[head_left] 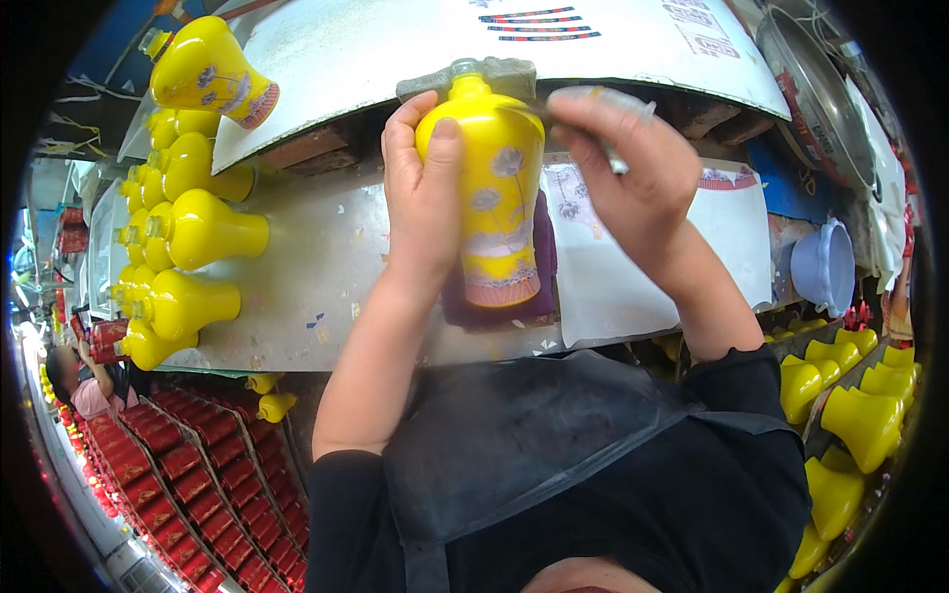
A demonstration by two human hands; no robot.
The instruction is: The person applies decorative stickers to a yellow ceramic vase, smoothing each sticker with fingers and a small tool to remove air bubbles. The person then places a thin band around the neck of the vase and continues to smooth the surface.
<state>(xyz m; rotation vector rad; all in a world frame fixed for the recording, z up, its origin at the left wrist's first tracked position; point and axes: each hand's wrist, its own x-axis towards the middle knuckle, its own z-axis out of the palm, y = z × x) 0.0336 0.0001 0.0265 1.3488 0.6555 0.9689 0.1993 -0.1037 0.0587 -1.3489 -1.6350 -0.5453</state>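
A glossy yellow bottle (479, 138) with a clear glass neck stands tilted in front of me, its lower part decorated with grey-purple flowers and a pinkish patterned band. Around its left side my left hand (423, 188) is closed, thumb across the front. My right hand (638, 153) is at the bottle's right shoulder, fingers pinched on a slim tool with a whitish translucent part (628, 102); a dark tip lies against the shoulder. I cannot make out the tool's exact kind. Beneath the bottle is a dark purple cloth (547, 262). Behind its neck sits a grey pad (420, 87).
White decal sheets (623, 287) lie right of the bottle. Several yellow bottles (213, 232) lie on the left, another decorated one (203, 74) at the far left. Thin decal strips (542, 37) rest on the raised white board (395, 40). A pale blue bucket (822, 267) is at right.
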